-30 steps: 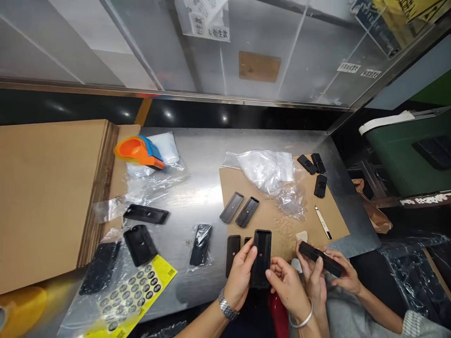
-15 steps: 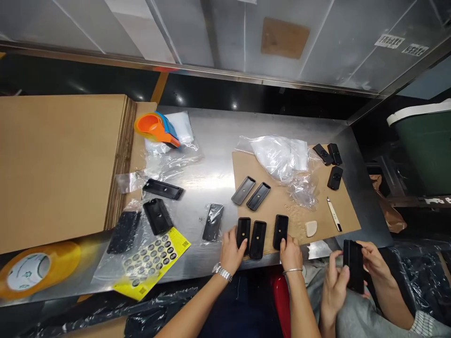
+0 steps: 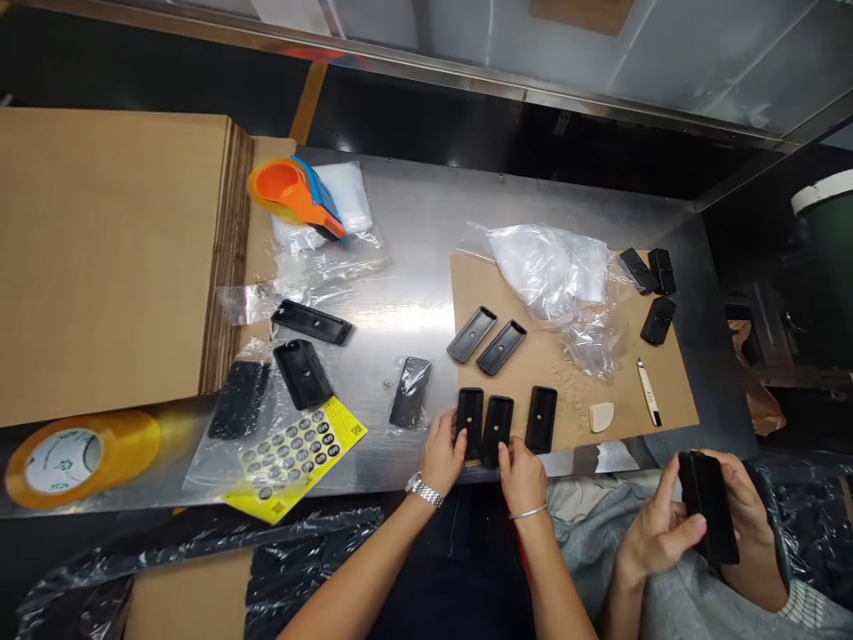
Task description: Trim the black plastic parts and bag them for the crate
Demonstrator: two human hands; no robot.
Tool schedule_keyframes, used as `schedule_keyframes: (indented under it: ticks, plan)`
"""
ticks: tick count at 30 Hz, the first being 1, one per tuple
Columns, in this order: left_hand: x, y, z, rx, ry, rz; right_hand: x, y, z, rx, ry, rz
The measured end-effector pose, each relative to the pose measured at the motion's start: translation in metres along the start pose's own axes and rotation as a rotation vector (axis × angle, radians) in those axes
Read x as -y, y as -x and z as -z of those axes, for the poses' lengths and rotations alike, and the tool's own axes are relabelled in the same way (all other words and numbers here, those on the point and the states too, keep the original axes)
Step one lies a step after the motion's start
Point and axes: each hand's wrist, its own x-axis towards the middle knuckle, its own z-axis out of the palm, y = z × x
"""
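Note:
Three open black plastic shells lie in a row at the front edge of the cardboard. My left hand (image 3: pixel 444 458) grips the lower end of the leftmost shell (image 3: pixel 470 420), thumb on one side and fingers on the other. Curled fingers of my right hand (image 3: pixel 523 478) touch the lower right corner of the middle shell (image 3: pixel 497 425); whether they pinch it is unclear. The right shell (image 3: pixel 541 418) lies untouched. Behind them, two more shells (image 3: pixel 473 335) lie tilted side by side. A black piece in a clear bag (image 3: pixel 410 393) rests left of my left hand.
Clear plastic bags (image 3: pixel 543 271), a craft knife (image 3: pixel 648 394) and a whitish block (image 3: pixel 601 417) lie on the cardboard (image 3: pixel 573 356). At left are a yellow sticker sheet (image 3: pixel 293 462), tape roll (image 3: pixel 73 460) and cardboard stack (image 3: pixel 107 258). A co-worker's hands (image 3: pixel 666 533) hold a black case at right.
My right hand has moved left from the right shell to the middle one. My left hand stays at the leftmost shell. The camera view has shifted, and the co-worker's black case has tilted.

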Motion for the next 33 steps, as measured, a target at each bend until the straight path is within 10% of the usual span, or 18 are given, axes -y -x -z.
schedule_keyframes:
  ticks: [5, 13, 18, 33]
  plan:
    - [0.005, 0.001, 0.002, 0.019, 0.051, 0.032, 0.036, -0.003, -0.018, 0.241, 0.116, 0.052]
    - [0.011, 0.004, 0.005, 0.033, 0.164, 0.092, 0.081, 0.022, -0.127, 0.459, 0.323, 0.038]
    - [0.013, 0.008, 0.011, 0.022, 0.187, 0.129, 0.083, 0.014, -0.124, 0.445, 0.348, 0.097]
    - [-0.05, -0.039, 0.022, -0.017, 0.181, -0.092, 0.124, -0.202, -0.143, 0.018, 0.419, 0.323]
